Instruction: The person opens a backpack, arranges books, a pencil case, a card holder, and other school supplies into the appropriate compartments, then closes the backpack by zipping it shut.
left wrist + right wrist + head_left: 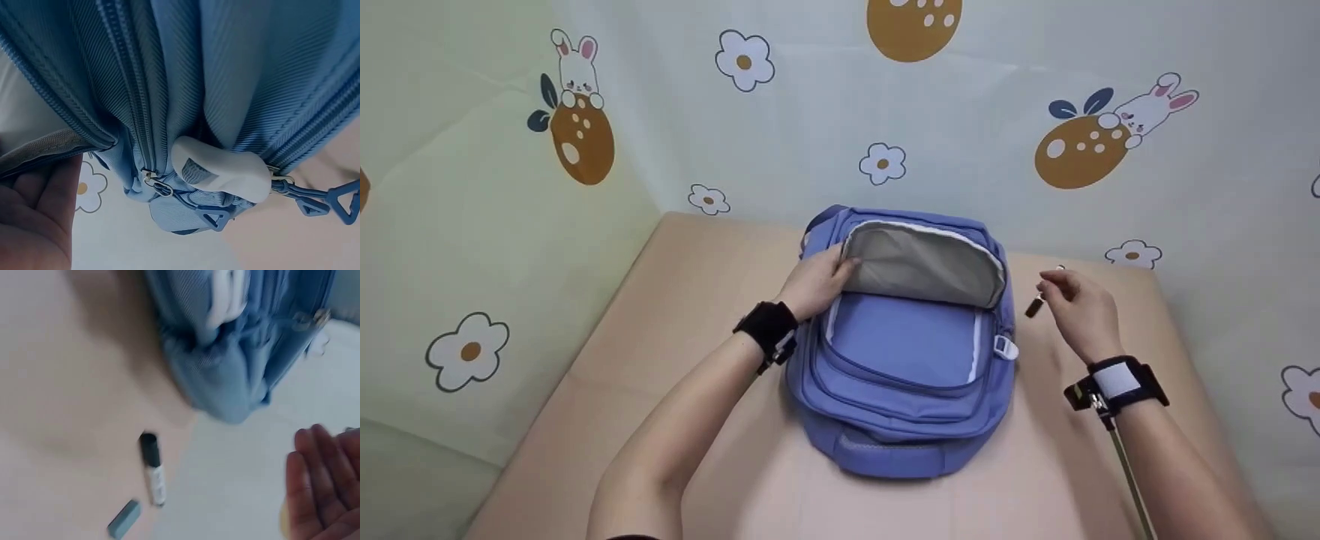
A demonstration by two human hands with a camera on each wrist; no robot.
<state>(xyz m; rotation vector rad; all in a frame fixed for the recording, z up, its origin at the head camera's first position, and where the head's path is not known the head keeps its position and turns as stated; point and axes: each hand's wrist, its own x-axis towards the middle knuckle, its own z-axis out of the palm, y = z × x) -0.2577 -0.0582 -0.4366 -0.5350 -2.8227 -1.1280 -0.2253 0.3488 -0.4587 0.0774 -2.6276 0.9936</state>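
A blue backpack (904,409) lies on its back, its front pocket unzipped and the grey-lined flap (926,262) folded up. My left hand (817,283) grips the flap's left edge, thumb on the lining side; in the left wrist view part of that hand (34,219) shows beneath the edge. To the backpack's right, my right hand (1080,307) hovers beside a black-and-white marker (1035,306). The right wrist view shows the right hand's fingers (323,489) extended and holding nothing, apart from the marker on the surface.
A small grey-blue block (124,518) lies beside the marker. On the backpack's side hangs a white plastic piece (222,171) among zipper pulls (214,216). Printed cloth walls (810,135) border the beige surface (675,300) at the back and left.
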